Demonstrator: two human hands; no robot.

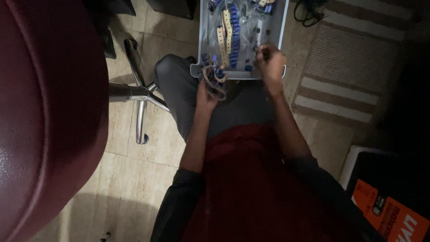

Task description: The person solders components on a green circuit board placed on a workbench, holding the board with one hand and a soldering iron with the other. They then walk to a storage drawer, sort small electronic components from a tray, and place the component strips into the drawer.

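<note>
Much of what we see is dim: a large dark red padded chair seat [42, 112] fills the left side and runs off the frame, and the far right is nearly black. A shallow grey plastic tray [282, 33] rests on the seated person's lap, its far end cut off at the top edge; inside lie small blue cylindrical parts on tan paper strips [228, 31], too small to make out singly. Our left hand [208, 89] is at the tray's near left corner, fingers closed around a curled tan strip of blue parts [215, 76] that overlaps the rim. Our right hand [270, 60] is over the tray's near right part, fingertips pinched together on something tiny that we cannot identify. Below the chair seat a chrome chair base [139, 96] stands on pale floor tiles. A beige striped rug [345, 67] lies right of the tray. At lower right, a black box with an orange label [389, 208] is partly cropped.
</note>
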